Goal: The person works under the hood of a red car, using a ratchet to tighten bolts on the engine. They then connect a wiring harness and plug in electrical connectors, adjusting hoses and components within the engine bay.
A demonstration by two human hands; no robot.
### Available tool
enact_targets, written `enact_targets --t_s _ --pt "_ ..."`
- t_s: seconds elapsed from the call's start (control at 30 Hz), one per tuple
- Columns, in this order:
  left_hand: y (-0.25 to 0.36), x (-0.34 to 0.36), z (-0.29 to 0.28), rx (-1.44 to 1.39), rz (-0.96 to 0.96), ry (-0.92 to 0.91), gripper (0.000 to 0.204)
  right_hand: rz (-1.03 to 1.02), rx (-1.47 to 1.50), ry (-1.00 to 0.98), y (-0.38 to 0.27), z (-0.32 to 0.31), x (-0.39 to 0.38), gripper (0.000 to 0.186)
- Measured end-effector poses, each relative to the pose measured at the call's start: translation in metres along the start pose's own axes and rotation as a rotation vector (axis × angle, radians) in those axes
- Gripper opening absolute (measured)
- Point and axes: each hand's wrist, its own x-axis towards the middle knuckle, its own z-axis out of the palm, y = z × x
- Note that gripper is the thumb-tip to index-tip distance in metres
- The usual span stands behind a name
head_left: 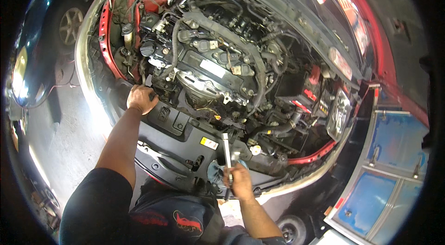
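The right hand (240,181) grips a ratchet wrench (226,154) and a blue rag (214,171) at the engine bay's front panel (174,124). The left hand (141,99), fingers curled, braces there. Best turn it squarely, in short strokes.

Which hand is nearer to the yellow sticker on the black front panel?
The right hand, holding a metal wrench, is just below and right of the yellow sticker. The left hand rests farther away, up and left on the engine bay edge.

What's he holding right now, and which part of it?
The right hand grips a metal wrench by its lower end, with a blue rag. The left hand rests on the engine bay edge.
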Motion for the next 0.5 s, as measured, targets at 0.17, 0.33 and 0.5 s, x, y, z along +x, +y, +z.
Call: enact_targets --t_s 0.17,0.33,0.5 --pt "0.0 0.001 0.001 -0.008 -0.009 -0.007 0.037 0.029 0.087 -0.064 0.02 0.037 -0.028 0.021" --pt "0.002 0.001 -0.001 0.013 -0.033 -0.031 0.036 -0.203 -0.098 0.043 0.023 0.047 -0.053 0.024" --pt "0.0 0.0 -0.005 0.0 0.032 -0.036 0.04 -0.225 0.009 0.112 0.029 0.081 -0.061 0.025"
